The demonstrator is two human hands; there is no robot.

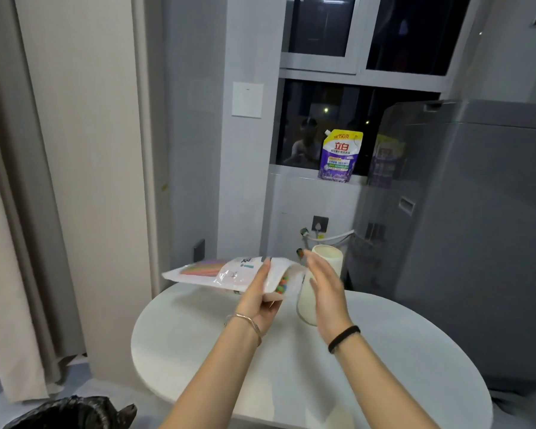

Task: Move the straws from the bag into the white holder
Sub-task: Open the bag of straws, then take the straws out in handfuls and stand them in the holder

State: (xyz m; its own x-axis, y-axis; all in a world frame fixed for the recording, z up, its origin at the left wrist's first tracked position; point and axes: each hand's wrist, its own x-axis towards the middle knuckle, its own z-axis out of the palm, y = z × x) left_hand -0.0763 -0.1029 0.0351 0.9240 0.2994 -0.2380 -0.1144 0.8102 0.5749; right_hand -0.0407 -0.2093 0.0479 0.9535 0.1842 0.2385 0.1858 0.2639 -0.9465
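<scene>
My left hand [260, 297] grips a white plastic bag [229, 274] and holds it level above the table, its open end toward the right. Coloured straws [203, 268] show through the bag's clear far left part, and their ends [282, 284] show at the mouth. The tall white holder [322, 274] stands upright on the table just right of the bag's mouth. My right hand [325, 287] hovers in front of the holder with straight fingers, holding nothing and partly hiding the holder.
A round white table [384, 366] fills the lower middle. A grey washing machine [477, 227] stands at the right. A purple detergent pouch [339, 156] sits on the window sill. A black rubbish bag [68, 413] lies at the lower left, beside curtains [19, 212].
</scene>
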